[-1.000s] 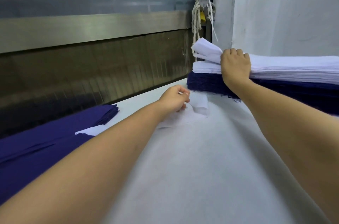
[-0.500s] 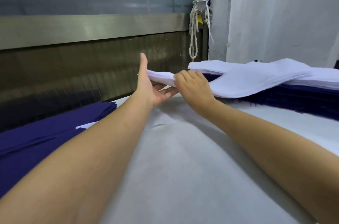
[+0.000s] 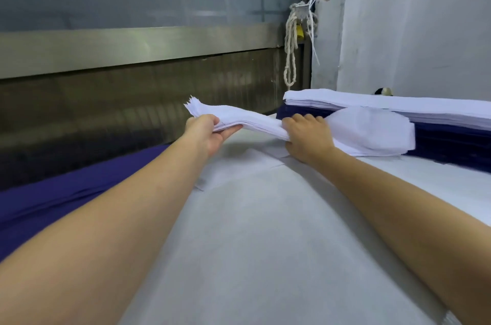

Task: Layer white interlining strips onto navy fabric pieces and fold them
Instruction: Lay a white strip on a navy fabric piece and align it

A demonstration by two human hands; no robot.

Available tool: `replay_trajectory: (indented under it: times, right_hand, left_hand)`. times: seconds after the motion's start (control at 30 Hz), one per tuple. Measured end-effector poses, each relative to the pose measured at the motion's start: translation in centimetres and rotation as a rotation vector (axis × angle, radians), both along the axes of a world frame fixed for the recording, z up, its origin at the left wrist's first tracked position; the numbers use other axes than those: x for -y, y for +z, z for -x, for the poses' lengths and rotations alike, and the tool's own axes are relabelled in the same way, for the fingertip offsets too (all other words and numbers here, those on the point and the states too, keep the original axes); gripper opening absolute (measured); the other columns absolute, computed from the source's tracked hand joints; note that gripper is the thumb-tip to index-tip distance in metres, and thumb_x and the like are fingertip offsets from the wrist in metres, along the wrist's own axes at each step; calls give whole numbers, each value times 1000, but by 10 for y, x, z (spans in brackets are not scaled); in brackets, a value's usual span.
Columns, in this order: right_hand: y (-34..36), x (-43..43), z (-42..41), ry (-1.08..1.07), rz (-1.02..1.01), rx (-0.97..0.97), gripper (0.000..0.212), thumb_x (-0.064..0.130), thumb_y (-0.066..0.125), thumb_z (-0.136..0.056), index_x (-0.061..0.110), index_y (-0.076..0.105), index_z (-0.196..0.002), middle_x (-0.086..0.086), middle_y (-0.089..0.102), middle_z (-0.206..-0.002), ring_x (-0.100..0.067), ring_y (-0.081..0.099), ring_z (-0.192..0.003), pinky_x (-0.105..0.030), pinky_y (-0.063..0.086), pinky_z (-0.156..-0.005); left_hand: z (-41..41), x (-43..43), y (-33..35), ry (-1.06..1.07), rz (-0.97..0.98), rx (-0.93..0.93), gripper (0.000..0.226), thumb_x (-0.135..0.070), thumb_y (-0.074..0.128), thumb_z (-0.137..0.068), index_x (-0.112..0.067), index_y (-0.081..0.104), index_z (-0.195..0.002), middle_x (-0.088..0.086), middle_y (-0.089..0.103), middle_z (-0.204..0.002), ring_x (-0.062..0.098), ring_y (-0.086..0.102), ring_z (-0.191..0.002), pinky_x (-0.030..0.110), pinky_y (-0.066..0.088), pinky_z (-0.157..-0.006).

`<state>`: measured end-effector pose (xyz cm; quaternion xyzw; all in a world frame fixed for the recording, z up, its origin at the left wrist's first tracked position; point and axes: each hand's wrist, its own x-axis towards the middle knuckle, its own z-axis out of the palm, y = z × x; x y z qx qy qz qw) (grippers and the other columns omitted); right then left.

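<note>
Left hand (image 3: 206, 133) pinched the fanned end of a thin bundle of white interlining strips (image 3: 255, 124), thumb on top and fingers beneath. Right hand (image 3: 305, 136) curled over the same bundle further along, above the white paper-covered table (image 3: 252, 231), with flat navy fabric pieces (image 3: 66, 191) at the left edge. Beyond, the bundle's tail draped against a tall navy fabric stack (image 3: 451, 144) capped by more white strips (image 3: 398, 106); if the pinch eased the fanned end would likely splay, and a dragging tail could pull the top layers askew.
</note>
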<state>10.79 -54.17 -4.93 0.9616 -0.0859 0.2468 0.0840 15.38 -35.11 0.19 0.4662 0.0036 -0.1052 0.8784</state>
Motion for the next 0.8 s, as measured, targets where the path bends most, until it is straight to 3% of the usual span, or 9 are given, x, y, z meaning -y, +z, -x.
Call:
replay_trajectory:
  times: [0.13, 0.23, 0.3, 0.4, 0.47, 0.53, 0.63, 0.8]
  right_hand:
    - [7, -5, 5, -1, -229, -25, 43, 19, 62, -77, 26, 58, -120, -2, 64, -106, -24, 53, -88, -28, 32, -72]
    - [10, -10, 9, -11, -260, -42, 44, 16, 60, -78, 30, 59, -119, -2, 65, -103, -22, 47, -81, -29, 33, -72]
    - [7, -11, 12, -18, -262, -64, 40, 13, 58, -79, 30, 61, -116, -3, 66, -103, -23, 51, -84, -30, 34, -74]
    - [2, -12, 17, -12, -237, -71, 21, 11, 55, -82, 30, 60, -88, -5, 66, -96, -27, 51, -83, -31, 33, -72]
    - [-1, -17, 16, 25, -222, -60, 15, 13, 57, -82, 28, 54, -82, -4, 63, -91, -27, 52, -83, -31, 31, -71]
    - [-3, -21, 13, 51, -190, -80, 14, 19, 58, -84, 31, 58, -92, -5, 61, -98, -30, 55, -92, -31, 31, -72]
    - [-8, -25, 7, 40, -158, -149, 40, 16, 50, -91, 37, 55, -123, -6, 59, -121, -30, 54, -108, -34, 36, -83]
    - [-10, -29, 4, 9, -238, -209, 55, 5, 42, -90, 39, 50, -132, -6, 56, -131, -29, 49, -119, -39, 37, -98]
  left_hand:
    - [8, -22, 4, 38, -7, 66, 55, 20, 25, -86, -2, 30, -137, 28, 42, -129, 49, 55, -101, 50, 56, -66]
    - [12, -41, 3, 76, 15, 63, 54, 19, 26, -87, -1, 31, -137, 28, 44, -127, 46, 57, -94, 48, 57, -56]
    - [16, -57, 0, 99, 33, 44, 51, 18, 27, -88, -1, 34, -134, 28, 45, -127, 47, 57, -98, 50, 57, -61]
    - [22, -81, -7, 155, 7, 22, 44, 16, 29, -89, -3, 40, -126, 26, 49, -123, 43, 60, -96, 48, 58, -62]
    - [25, -98, -13, 168, -28, 17, 41, 16, 30, -89, -2, 42, -124, 25, 50, -120, 42, 60, -96, 47, 57, -60]
    - [29, -112, -19, 146, -73, 5, 33, 16, 31, -89, 0, 44, -114, 25, 52, -114, 42, 60, -96, 48, 56, -60]
    - [36, -127, -25, 100, -231, 11, 25, 18, 34, -87, 1, 51, -96, 22, 59, -100, 36, 63, -84, 43, 55, -52]
    - [39, -143, -24, 169, -416, -1, 56, 24, 45, -78, -10, 49, -123, 14, 50, -113, 31, 58, -87, 39, 54, -56]
